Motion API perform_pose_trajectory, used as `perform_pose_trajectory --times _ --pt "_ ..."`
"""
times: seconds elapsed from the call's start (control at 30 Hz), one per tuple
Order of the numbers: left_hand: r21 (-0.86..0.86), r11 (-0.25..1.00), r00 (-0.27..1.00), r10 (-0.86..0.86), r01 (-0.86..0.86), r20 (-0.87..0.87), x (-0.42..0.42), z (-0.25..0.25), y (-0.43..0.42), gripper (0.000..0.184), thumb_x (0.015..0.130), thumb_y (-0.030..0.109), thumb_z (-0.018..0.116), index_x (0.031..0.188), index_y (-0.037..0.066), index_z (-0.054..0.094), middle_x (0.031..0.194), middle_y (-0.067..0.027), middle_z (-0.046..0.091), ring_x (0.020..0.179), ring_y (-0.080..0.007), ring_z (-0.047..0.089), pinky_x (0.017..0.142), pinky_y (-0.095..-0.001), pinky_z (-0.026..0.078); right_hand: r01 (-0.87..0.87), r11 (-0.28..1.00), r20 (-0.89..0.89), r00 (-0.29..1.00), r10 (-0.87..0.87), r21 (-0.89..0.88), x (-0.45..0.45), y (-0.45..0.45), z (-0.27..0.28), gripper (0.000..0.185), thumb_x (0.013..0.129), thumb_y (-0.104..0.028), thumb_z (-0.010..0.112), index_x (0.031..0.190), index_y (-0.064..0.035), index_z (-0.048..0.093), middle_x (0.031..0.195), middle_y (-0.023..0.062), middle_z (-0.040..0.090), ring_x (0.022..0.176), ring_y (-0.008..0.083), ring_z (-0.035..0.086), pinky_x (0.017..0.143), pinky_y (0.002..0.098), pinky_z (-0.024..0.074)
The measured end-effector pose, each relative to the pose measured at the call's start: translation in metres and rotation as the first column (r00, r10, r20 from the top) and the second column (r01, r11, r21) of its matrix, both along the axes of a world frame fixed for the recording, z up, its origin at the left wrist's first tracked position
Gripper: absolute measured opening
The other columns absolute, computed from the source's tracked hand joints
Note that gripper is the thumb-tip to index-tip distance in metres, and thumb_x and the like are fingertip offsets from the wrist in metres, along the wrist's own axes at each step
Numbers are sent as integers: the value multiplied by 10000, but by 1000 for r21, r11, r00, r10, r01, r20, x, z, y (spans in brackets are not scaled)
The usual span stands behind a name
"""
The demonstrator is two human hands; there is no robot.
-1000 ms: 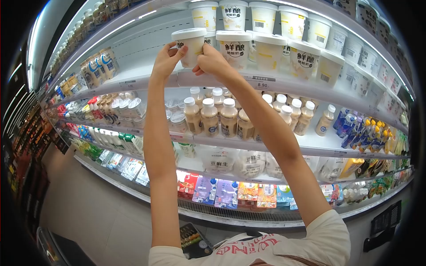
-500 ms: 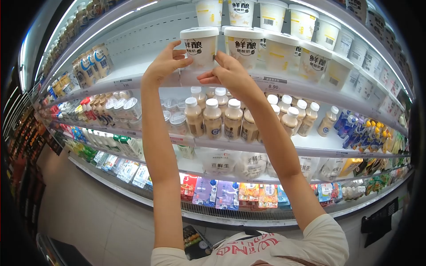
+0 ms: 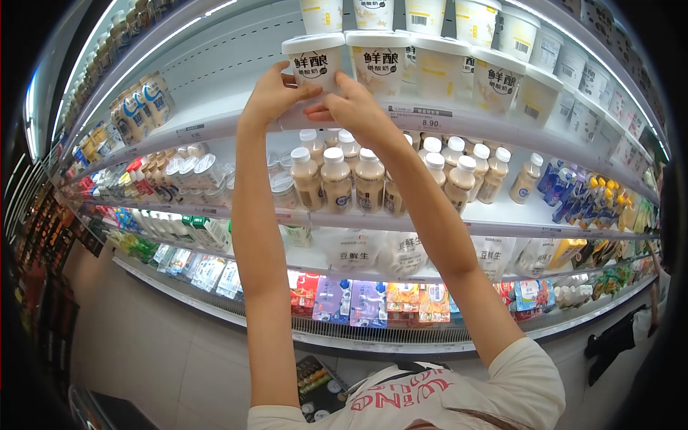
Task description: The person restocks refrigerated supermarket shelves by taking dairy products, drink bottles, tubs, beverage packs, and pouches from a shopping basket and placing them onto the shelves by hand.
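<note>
In the head view, the only one I have, the tub [image 3: 311, 60] now shows its black lettering squarely to the front; half a second ago that lettering sat farther to the left, and a second ago the tub was tipped between the hands. I judge from this that the turning is close to done. The tub stands upright at the left end of its row on the shelf [image 3: 215, 89], just beside a matching tub [image 3: 376, 66]. Fingers hide part of its base, so I can't tell whether it rests fully.

Both arms reach up and forward. My left arm climbs almost straight, its hand [image 3: 274, 97] bent toward the tub, thumb across the lower front. My right arm slants leftward past the bottles [image 3: 335, 179], its hand [image 3: 356, 109] at the tub's lower right, one finger raised alongside, others stretched below. On each side the grip is loose and half spread, framing the tub without clamping; how firmly the fingers press, I can't tell.
</note>
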State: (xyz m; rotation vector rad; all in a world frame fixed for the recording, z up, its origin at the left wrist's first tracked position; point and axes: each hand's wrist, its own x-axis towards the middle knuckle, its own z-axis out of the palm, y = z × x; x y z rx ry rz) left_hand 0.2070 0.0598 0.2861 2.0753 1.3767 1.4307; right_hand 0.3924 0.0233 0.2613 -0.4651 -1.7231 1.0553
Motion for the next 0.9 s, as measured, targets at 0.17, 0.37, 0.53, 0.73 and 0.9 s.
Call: perform_pose_trajectory --times 0.17,0.37,0.53,0.73,0.9 --pt "26 1000 999 12 -13 48 0 -4 3 1055 626 371 866 1384 -108 312 1163 -255 604 1074 -301 606 870 -375 493 -16 1000 -54 998 17 8 -3 8 -5 386 840 -16 403 1208 100 423 1059 261 603 947 256 663 858 307 545" --pt "278 898 936 350 -342 22 18 -23 -45 925 683 382 825 1388 -6 371 1316 -239 509 1217 -333 510 952 -428 450 115 991 -45 993 -112 71 9 -23 -8 473 851 -31 424 1296 112 350 970 224 646 900 239 674 809 295 539" --pt "190 831 851 495 -523 175 42 -129 -221 533 848 91 670 1340 38 471 1209 -161 587 1111 -245 561 940 -376 439 52 975 -147 989 -20 216 36 -133 -128 533 839 61 514 1346 -1 360 1087 128 479 738 158 542 667 292 472" --pt "-651 -4 582 442 -759 -682 34 -378 -476 651 807 410 680 1314 44 500 1303 -170 530 1233 -349 469 1046 -644 210 -407 913 641 694 326 -24 73 -234 -454 278 834 -120 588 1079 5 545 1117 201 511 912 352 592 800 419 494" --pt "-341 -846 145 309 -411 -940 143 -457 -671 762 815 464 651 1410 89 358 1429 -217 340 1272 -466 376 992 -726 211 -547 760 923 -65 380 -352 180 -249 -599 196 738 -158 564 825 -8 656 842 255 641 836 421 629 767 486 507"
